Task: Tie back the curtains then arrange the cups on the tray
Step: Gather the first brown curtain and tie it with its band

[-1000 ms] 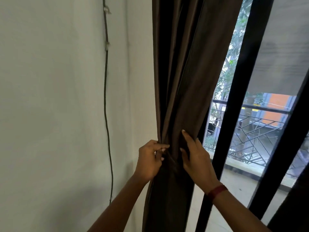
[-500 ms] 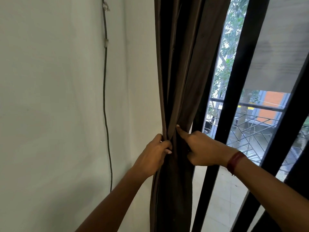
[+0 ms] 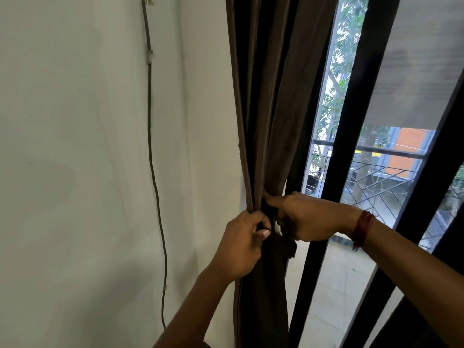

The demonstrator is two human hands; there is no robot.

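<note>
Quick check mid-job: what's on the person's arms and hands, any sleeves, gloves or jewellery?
No sleeves or gloves: the left forearm and right forearm are bare as far as the frame shows. The right hand has a dark red thread band wound round its wrist, a loose end hanging down. The left hand wears nothing visible; its thumbnail is pale. No rings show.

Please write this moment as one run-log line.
step: tie back curtain | left hand: grips curtain | right hand: grips tie strap | cups, tray: not in view
</note>
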